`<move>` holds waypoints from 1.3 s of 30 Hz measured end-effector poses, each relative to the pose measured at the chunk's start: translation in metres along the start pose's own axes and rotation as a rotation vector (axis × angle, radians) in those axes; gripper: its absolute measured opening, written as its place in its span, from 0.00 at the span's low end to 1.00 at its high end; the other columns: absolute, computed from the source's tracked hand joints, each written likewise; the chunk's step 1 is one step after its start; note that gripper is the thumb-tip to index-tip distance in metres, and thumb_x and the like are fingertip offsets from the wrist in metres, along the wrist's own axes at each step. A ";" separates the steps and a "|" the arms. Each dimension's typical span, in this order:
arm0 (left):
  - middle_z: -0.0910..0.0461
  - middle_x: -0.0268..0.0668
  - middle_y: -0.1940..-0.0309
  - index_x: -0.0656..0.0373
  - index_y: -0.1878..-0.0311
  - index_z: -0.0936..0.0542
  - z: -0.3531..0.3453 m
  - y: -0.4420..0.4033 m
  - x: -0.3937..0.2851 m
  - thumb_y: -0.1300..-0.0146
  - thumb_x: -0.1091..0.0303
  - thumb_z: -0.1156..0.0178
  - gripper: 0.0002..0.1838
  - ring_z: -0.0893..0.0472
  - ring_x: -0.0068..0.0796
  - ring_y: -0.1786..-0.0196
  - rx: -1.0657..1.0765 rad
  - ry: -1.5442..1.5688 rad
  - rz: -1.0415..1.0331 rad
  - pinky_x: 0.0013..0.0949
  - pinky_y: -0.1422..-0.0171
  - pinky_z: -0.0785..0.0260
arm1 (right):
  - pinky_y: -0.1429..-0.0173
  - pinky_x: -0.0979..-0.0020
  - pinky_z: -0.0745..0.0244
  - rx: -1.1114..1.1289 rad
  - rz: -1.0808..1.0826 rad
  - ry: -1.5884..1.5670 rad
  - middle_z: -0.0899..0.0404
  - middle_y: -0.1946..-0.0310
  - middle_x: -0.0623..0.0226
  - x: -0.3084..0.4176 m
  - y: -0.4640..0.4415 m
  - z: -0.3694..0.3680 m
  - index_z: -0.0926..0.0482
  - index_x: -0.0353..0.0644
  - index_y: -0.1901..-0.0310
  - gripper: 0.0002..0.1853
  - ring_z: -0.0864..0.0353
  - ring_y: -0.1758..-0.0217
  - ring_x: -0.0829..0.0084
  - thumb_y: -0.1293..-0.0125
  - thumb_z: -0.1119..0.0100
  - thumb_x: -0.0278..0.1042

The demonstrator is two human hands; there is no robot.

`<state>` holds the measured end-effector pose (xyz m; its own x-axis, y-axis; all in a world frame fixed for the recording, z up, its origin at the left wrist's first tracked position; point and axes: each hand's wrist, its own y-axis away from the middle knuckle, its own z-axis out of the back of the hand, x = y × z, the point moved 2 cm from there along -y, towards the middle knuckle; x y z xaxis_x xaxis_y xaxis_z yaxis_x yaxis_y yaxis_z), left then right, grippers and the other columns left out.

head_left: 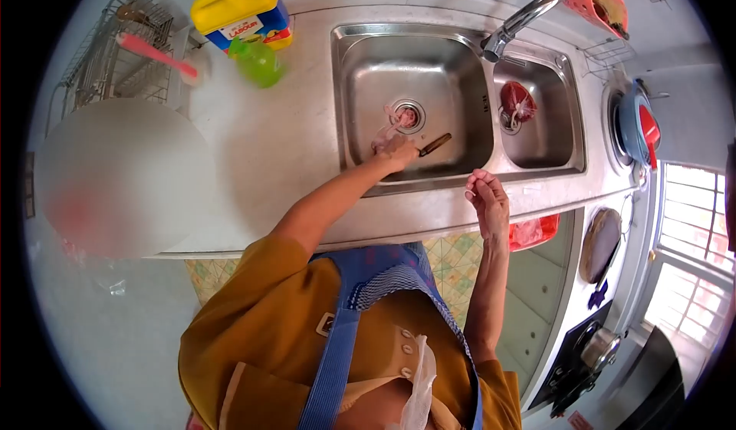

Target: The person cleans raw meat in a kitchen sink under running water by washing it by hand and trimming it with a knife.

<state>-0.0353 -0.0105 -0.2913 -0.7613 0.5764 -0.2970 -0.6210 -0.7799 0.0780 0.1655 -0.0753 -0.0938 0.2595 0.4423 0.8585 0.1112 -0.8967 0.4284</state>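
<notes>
My left hand (399, 152) reaches down into the larger sink basin (460, 108). Its fingers are closed around soft, pale pink scraps (381, 136) that look like raw meat trimmings; part of them is hidden under the hand. More pink scraps (406, 115) lie over the drain. Beside my left wrist is a knife (435, 144) with a brown handle, its blade mostly out of sight. Over the basin's front right edge, my right hand (487, 194) is raised with thumb and fingertips pinched together. Whatever is between them is too small to make out.
The small basin holds a clear bag of red contents (518, 102), under the faucet (521, 25). Left of the sink stand a yellow jug (239, 12), a green bottle (258, 63) and a dish rack (130, 54). A red basin (533, 232) sits below the counter.
</notes>
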 end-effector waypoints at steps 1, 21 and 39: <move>0.25 0.32 0.62 0.53 0.73 0.19 -0.012 0.001 -0.005 0.54 0.70 0.42 0.04 0.27 0.35 0.54 -0.030 -0.062 -0.031 0.39 0.56 0.34 | 0.56 0.80 0.28 0.005 -0.026 0.005 0.23 0.63 0.72 0.001 -0.006 0.007 0.25 0.41 0.53 0.09 0.24 0.61 0.81 0.34 0.50 0.28; 0.18 0.31 0.62 0.51 0.61 0.17 -0.033 0.000 0.031 0.49 0.65 0.41 0.11 0.21 0.37 0.57 0.792 -0.193 0.331 0.42 0.64 0.29 | 0.54 0.78 0.29 0.244 -0.254 0.215 0.23 0.61 0.72 0.023 -0.092 0.088 0.25 0.42 0.53 0.10 0.25 0.59 0.81 0.33 0.51 0.33; 0.24 0.33 0.59 0.60 0.53 0.27 0.208 0.003 -0.018 0.43 0.71 0.41 0.14 0.23 0.24 0.57 -0.289 2.077 0.251 0.30 0.55 0.29 | 0.33 0.70 0.48 0.376 0.232 0.127 0.32 0.44 0.66 0.049 -0.092 -0.046 0.37 0.38 0.40 0.25 0.36 0.39 0.73 0.39 0.46 0.30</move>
<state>-0.0628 0.0274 -0.0878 0.5957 -0.4126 -0.6892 -0.3685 -0.9027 0.2219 0.1236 0.0293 -0.0776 0.2020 0.2065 0.9574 0.4102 -0.9055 0.1088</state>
